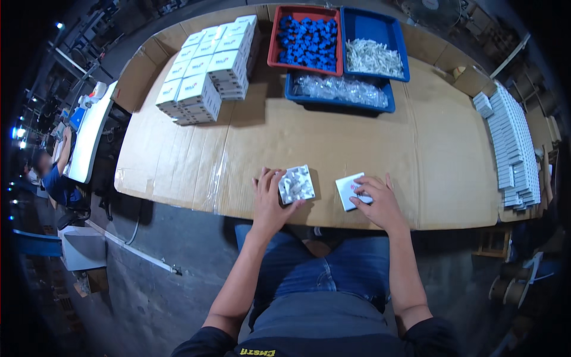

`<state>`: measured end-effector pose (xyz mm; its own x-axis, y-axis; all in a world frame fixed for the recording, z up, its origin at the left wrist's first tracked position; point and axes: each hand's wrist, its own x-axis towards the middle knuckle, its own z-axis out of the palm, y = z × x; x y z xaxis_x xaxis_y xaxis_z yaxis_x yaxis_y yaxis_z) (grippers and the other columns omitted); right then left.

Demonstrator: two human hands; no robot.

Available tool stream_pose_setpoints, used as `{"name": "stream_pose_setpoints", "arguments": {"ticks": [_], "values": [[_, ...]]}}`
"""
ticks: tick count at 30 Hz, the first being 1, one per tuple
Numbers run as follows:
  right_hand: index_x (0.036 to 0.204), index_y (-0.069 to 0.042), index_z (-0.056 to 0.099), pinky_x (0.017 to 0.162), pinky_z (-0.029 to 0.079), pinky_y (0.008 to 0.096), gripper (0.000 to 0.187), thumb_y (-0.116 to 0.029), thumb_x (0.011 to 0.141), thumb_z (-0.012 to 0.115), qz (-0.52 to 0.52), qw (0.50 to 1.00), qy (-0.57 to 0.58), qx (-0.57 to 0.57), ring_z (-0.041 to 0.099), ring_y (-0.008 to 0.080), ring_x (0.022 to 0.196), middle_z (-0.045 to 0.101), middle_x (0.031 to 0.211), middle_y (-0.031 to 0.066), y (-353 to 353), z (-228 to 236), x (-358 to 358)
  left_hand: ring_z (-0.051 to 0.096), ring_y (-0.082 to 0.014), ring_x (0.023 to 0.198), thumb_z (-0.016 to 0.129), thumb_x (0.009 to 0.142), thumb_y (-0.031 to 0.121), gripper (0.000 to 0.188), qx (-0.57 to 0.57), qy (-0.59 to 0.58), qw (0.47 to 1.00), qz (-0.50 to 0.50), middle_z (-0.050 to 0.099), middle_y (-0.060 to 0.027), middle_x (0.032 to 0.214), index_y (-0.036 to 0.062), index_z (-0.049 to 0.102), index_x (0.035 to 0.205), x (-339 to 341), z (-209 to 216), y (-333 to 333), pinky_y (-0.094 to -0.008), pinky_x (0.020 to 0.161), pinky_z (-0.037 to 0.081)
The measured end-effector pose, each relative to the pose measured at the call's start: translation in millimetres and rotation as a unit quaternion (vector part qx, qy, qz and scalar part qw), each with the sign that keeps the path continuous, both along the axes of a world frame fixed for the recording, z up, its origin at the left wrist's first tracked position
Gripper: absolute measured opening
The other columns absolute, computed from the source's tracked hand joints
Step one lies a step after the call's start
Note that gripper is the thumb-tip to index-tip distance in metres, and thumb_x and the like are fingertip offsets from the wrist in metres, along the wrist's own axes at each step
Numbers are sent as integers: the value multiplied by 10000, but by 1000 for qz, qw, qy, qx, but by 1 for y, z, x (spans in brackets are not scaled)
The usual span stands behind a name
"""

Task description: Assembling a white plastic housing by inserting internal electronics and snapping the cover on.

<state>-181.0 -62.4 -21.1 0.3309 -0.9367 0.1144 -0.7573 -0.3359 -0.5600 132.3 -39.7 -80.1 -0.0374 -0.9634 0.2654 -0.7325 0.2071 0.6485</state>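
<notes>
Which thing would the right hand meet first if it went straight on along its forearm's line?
The right hand, fingers already on a flat white square box, would probably meet the blue rectangular tray of clear plastic pieces; its height above the table is unclear.

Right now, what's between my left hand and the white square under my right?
The head view shows the open white box at your left hand, then brown cardboard up to the white square.

White square piece (345, 191) partly behind the right grip (377, 199)
</notes>
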Motion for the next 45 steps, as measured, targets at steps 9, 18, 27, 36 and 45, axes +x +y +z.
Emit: {"name": "stream_pose_setpoints", "arguments": {"ticks": [9, 18, 27, 36, 45], "values": [[1042, -93, 720, 1215, 291, 590, 221, -298, 970, 684, -11, 997, 55, -47, 663, 302, 1098, 717, 1064, 76, -116, 22, 6, 321, -372, 1532, 803, 758, 658, 1105, 22, -85, 995, 36, 431, -183, 1564, 48, 373, 1572, -19, 16, -2, -638, 1253, 146], [1158, -87, 709, 1059, 470, 531, 273, -247, 939, 676, 1, 985, 93, -145, 684, 380, 1083, 744, 1125, 165, -327, 68, 47, 349, -345, 1524, 807, 751, 657, 1065, 46, -87, 994, 56, 457, -172, 1545, 34, 430, 1528, -21, 22, -6, -583, 1265, 176], [1232, -82, 683, 980, 529, 500, 297, -164, 954, 615, 40, 944, 147, -292, 676, 375, 1113, 719, 1154, 173, -516, 65, 114, 376, -344, 1517, 813, 746, 652, 1035, 69, -67, 994, 59, 469, -153, 1563, 32, 464, 1499, -19, 21, -11, -581, 1261, 193], [1346, -177, 668, 1028, 524, 491, 413, -88, 947, 606, 18, 937, 247, -247, 642, 324, 1220, 674, 1251, 145, -599, 55, 144, 401, -327, 1503, 803, 751, 682, 1022, 88, -82, 991, 58, 486, -149, 1541, 37, 490, 1480, -16, 20, -14, -583, 1249, 215], [993, -99, 694, 911, 528, 479, 132, -135, 880, 752, 8, 935, 98, -339, 659, 335, 1089, 687, 1042, 105, -583, 79, 126, 399, -310, 1507, 800, 746, 690, 1020, 79, -84, 991, 63, 498, -142, 1536, 43, 502, 1476, -17, 22, -16, -564, 1253, 222]]}}
